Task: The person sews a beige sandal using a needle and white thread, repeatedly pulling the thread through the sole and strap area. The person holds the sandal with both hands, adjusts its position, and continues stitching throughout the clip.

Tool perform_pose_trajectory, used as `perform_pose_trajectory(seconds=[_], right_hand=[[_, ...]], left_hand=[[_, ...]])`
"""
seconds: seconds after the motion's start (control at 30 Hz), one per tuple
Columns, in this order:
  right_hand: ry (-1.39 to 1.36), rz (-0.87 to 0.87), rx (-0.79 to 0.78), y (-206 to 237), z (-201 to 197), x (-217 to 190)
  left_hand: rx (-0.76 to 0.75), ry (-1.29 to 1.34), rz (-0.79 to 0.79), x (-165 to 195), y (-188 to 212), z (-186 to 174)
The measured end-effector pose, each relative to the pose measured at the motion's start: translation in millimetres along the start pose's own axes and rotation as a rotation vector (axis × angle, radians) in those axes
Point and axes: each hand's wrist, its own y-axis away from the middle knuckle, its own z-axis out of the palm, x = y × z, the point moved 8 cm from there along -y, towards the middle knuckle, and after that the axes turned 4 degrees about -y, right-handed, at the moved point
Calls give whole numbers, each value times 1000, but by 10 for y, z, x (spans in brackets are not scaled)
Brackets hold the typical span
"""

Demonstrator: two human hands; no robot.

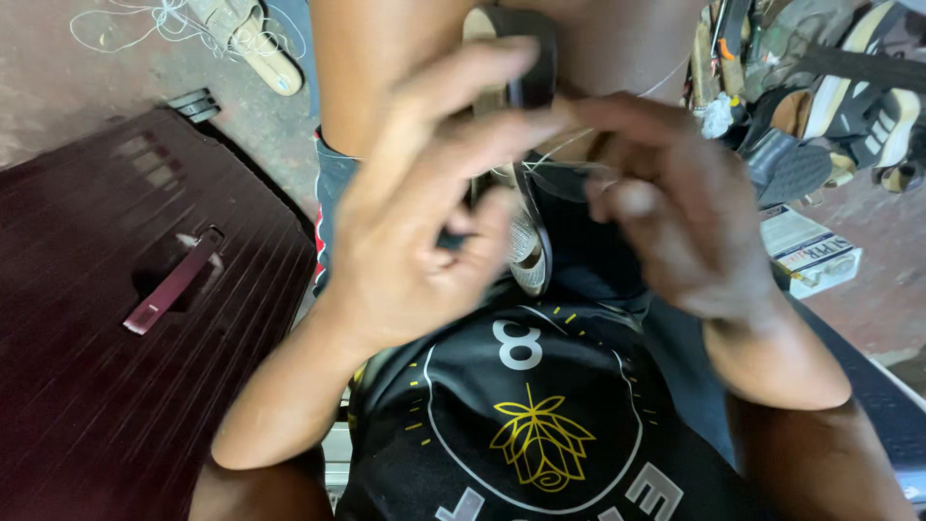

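Left hand pinches a dark, strapped sandal held over the lap; right hand, fingers curled, grips a thin pale thread beside it. Both blur: the taut thread may snap or slip free.

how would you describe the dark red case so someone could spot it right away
Start at the bare floor on the left of the view, beside the person's left hand. The dark red case fills the lower left corner. Its ribbed surface and recessed matching handle set it apart from the loose footwear nearby.
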Motion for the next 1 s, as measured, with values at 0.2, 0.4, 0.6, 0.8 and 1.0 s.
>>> perform_pose_trajectory(seconds=[0.2, 0.4, 0.6, 0.8, 1.0], right_hand=[[34, -1, 99, 128, 209, -45], [343, -157, 205, -98, 485, -101], [213, -99, 248, -91, 458, -43], [114, -56, 238, -50, 523, -59], [149, 33, 149, 92, 713, -76]], left_hand=[[13, -251, -86, -199, 79, -120], [138, -1, -96, -493, 177, -193], [389, 86, -316, -1085, 485, -825], [469, -106, -122, -924, 488, -1041], [244, -223, 172, -353, 496, -746]])
